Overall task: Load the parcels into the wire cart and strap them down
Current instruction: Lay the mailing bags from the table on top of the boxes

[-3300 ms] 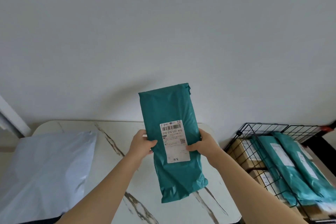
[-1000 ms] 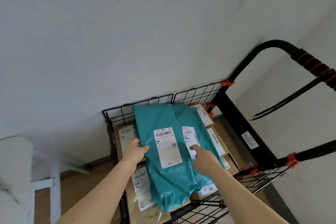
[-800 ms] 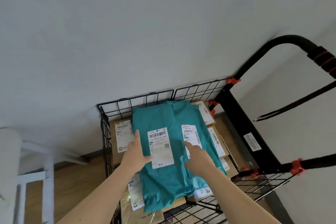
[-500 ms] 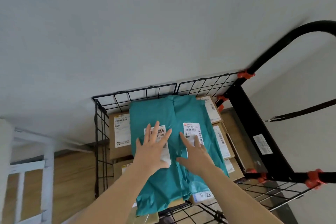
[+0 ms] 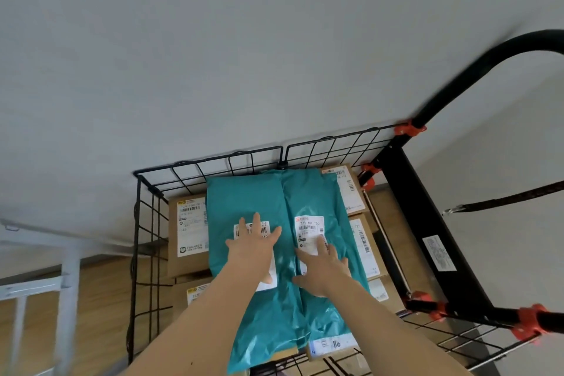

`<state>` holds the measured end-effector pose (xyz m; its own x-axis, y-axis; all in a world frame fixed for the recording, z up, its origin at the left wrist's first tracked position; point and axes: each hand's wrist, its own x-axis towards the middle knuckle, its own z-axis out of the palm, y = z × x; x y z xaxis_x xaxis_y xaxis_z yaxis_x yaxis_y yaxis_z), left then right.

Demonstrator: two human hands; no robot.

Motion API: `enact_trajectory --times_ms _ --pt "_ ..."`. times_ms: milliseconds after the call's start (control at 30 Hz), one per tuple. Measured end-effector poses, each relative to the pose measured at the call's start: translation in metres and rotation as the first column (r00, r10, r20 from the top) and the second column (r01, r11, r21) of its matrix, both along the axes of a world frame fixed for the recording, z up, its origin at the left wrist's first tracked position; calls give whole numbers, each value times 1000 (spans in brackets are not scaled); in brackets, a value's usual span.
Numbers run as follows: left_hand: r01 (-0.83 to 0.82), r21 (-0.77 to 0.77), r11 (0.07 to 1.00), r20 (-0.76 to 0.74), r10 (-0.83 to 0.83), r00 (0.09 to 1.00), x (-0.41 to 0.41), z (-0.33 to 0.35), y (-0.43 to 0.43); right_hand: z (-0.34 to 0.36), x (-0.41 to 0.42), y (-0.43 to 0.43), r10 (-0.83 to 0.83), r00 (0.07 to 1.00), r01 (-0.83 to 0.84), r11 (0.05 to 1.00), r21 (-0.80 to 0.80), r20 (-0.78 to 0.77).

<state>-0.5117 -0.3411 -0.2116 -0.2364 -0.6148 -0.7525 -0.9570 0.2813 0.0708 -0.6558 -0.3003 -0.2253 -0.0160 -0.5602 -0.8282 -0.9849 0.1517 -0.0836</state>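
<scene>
Presses flat, spread fingers (image 5: 255,223) onto soft, slick teal plastic mailer bags (image 5: 241,198) (likely light); best gripped at three and nine o'clock.

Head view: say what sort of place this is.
Likely an ordinary indoor room used for parcel handling, not a warehouse: plain white wall, wood floor, and a wire cart stacked with labelled parcels.

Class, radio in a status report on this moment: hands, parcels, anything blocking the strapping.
Left hand flat on left teal parcel; right hand flat on right teal parcel. Both atop cardboard boxes in wire cart. Strap hangs right, not yet across.
</scene>
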Motion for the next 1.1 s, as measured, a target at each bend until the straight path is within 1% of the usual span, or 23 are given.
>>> enact_trajectory --times_ms 100,233,367,533,633,867,1100 --pt "-3 18 1000 -16 3 1000 5 2 1 10 -4 1 -28 999 30 998 -46 47" --pt "-65 -8 998 -161 63 985 19 12 6 29 -7 1 -77 989 104 970 -219 128" --pt "-137 -93 986 -251 110 962 32 34 12 48 0 -2 -72 979 137 927 -350 192" --pt "-196 -179 964 -279 142 950 62 60 27 81 23 -5 -71 953 202 875 -440 296" --pt "-216 -226 950 -289 147 946 87 78 38 103 49 -1 -20 948 180 856 -484 317" --pt "-335 -333 881 -420 179 889 164 129 83 144 125 33 60 947 132 822 -554 315" --pt "-519 -363 774 -579 249 777 260 164 165 167 221 101 151 930 82 801 -592 334"
